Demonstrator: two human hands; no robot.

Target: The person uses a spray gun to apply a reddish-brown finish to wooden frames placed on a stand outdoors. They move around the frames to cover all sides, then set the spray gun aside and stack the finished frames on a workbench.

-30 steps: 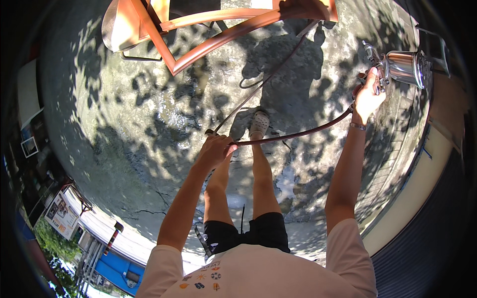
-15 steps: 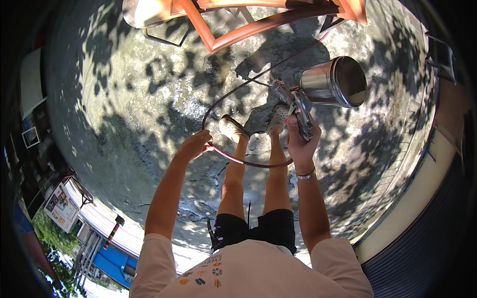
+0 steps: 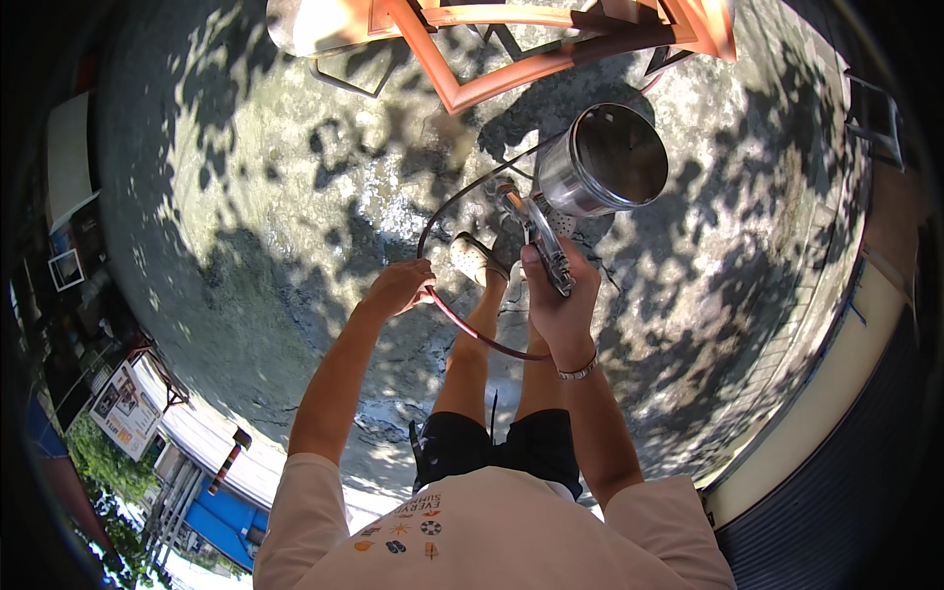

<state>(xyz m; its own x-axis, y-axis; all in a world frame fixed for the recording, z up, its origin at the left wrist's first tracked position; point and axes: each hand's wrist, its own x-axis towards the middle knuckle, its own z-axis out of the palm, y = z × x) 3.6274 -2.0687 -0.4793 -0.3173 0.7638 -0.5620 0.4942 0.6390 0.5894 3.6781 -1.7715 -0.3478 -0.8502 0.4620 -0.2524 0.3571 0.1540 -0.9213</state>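
Head view: the person's left hand point(image 3: 398, 288) is closed around a dark red hose point(image 3: 470, 329), with the fingers curled together on it, and the right hand point(image 3: 565, 300) is clamped on the handle of a metal spray gun point(image 3: 536, 231). The gun is at the middle of the scene, right of the left hand, its nose pointing far and slightly left. A big silver cup point(image 3: 556, 177) sits on its right side, tilted, with its round end facing the camera. From the left hand, the hose bows near and right until it passes behind the right forearm; its join to the gun is hidden. The other way, it curves far and right behind the cup. A bracelet point(image 3: 578, 368) circles the right wrist. At the far side, well apart from both hands, stands an orange-brown frame point(image 3: 551, 67), partly in shade. Beneath the gun, two pale clogs point(image 3: 475, 258) rest on the sun-dappled ground point(image 3: 295, 324).
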